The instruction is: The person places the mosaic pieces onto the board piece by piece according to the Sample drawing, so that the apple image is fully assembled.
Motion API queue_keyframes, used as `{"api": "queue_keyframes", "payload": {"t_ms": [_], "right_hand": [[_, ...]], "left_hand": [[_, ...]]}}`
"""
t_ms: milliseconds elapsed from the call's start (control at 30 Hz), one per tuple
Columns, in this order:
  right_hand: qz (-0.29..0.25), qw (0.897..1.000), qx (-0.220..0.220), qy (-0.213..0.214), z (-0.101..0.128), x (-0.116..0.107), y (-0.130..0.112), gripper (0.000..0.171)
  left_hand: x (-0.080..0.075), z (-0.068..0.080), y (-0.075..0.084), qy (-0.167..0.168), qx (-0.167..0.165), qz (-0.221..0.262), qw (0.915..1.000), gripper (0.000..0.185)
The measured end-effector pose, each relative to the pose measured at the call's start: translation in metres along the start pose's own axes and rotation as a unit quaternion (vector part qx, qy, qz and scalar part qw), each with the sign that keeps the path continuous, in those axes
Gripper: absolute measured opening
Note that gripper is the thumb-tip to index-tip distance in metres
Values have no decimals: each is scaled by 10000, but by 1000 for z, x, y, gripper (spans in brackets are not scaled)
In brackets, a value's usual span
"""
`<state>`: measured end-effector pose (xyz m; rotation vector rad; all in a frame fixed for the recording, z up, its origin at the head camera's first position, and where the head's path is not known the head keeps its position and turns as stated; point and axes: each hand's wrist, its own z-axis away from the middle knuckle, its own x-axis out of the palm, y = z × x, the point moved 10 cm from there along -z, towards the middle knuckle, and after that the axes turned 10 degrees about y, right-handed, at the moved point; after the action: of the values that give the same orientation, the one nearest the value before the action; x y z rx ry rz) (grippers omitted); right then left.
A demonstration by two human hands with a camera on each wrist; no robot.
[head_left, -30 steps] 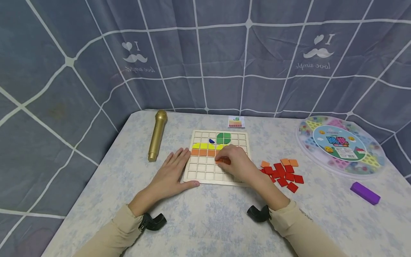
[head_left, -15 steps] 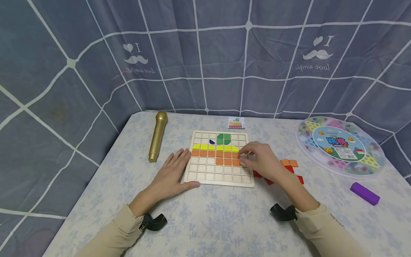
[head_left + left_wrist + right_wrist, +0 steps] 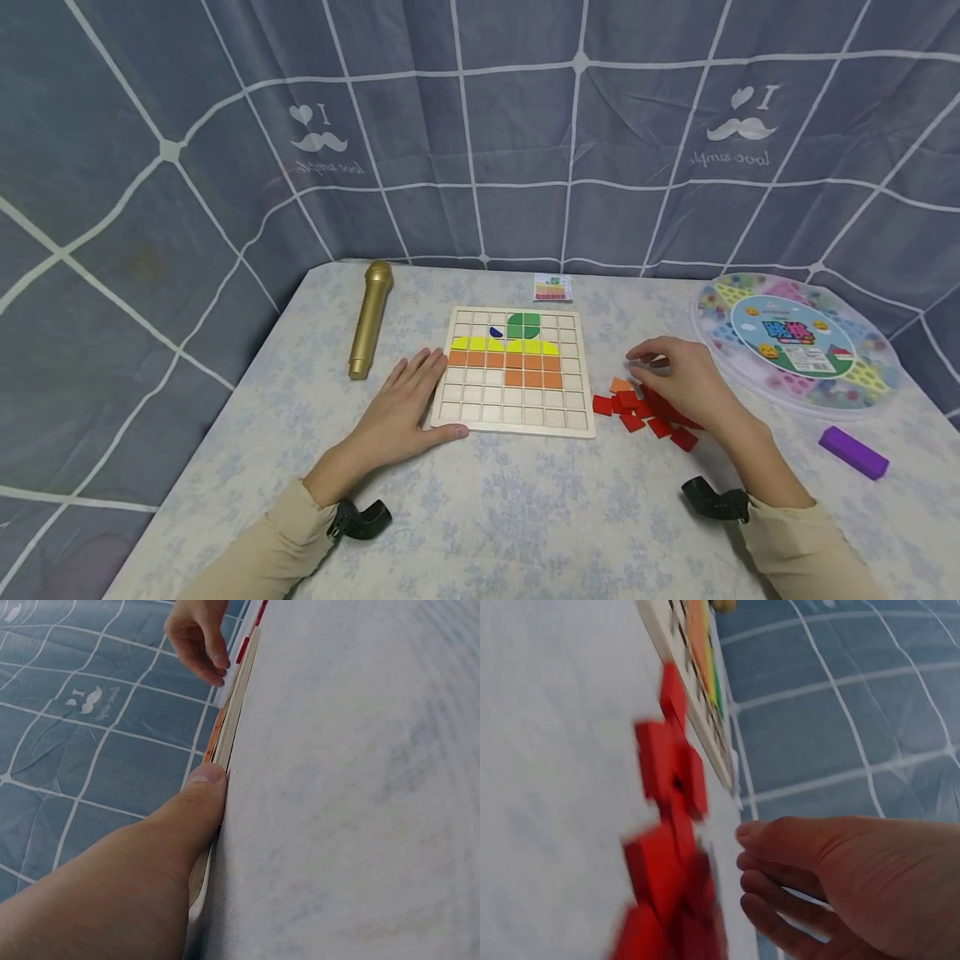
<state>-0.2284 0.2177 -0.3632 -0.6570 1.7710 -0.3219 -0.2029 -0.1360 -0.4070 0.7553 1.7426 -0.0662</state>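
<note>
— Where's the loose pile of red and orange square tiles [image 3: 651, 407]?
— On the tabletop [image 3: 525, 508], just right of the gridded wooden puzzle board [image 3: 514, 371]. The right hand [image 3: 678, 380] hovers over it, fingers loosely curled, pinching nothing.
— And the left hand [image 3: 401, 406]?
— Spread flat against the board's left edge.

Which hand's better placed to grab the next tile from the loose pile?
Right. The right hand hovers directly over the loose red tiles beside the wooden grid board. The left hand lies flat against the board's opposite edge, thumb at its corner, probably steadying it.
</note>
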Motion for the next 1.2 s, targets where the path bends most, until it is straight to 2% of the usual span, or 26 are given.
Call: {"api": "queue_keyframes", "payload": {"t_ms": [200, 300, 433, 600, 833, 1067, 1200], "right_hand": [[320, 9983, 316, -369, 2, -17, 24, 28], [493, 9965, 259, -619, 3, -23, 36, 29], [602, 9944, 96, -865, 5, -23, 42, 26], [580, 9926, 193, -1054, 6, -18, 44, 28], [613, 9925, 370, -995, 6, -15, 48, 26], [644, 9956, 87, -673, 6, -20, 48, 18], [555, 9974, 16, -456, 4, -21, 44, 20]], "left_hand": [[0, 1, -1, -40, -35, -15, 10000, 113], [1, 0, -2, -60, -47, -26, 10000, 112], [1, 1, -3, -65, -49, -27, 10000, 112], [1, 1, -2, -77, -59, 3, 10000, 113], [0, 1, -2, -65, -38, 31, 10000, 112], [-1, 0, -1, -34, -36, 32, 10000, 112], [-2, 0, -1, -49, -30, 11, 10000, 112]]}}
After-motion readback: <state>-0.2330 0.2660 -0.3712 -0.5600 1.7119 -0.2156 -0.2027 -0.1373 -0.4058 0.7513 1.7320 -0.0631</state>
